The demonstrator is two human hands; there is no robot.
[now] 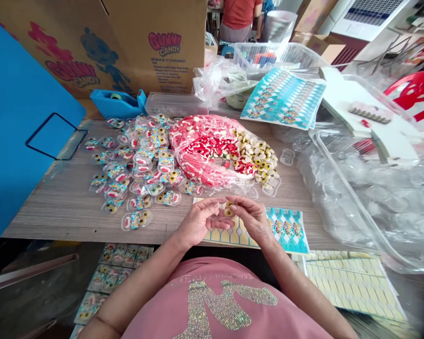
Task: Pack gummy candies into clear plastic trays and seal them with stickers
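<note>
My left hand (201,219) and my right hand (249,217) meet at the near edge of the table, fingers curled round a small clear candy pack (228,210) with yellow gummies showing in it. Under them lies a teal sticker sheet (286,230), partly peeled. Just beyond is an opened bag of red, white and yellow gummy candies (219,150). To the left spreads a pile of finished labelled candy packs (137,165).
A gummy candy carton (127,42) and blue tape dispenser (116,101) stand at the back left. More sticker sheets (282,96) lie at back right. A big bag of clear empty shells (374,188) fills the right. A person in red (238,19) sits beyond.
</note>
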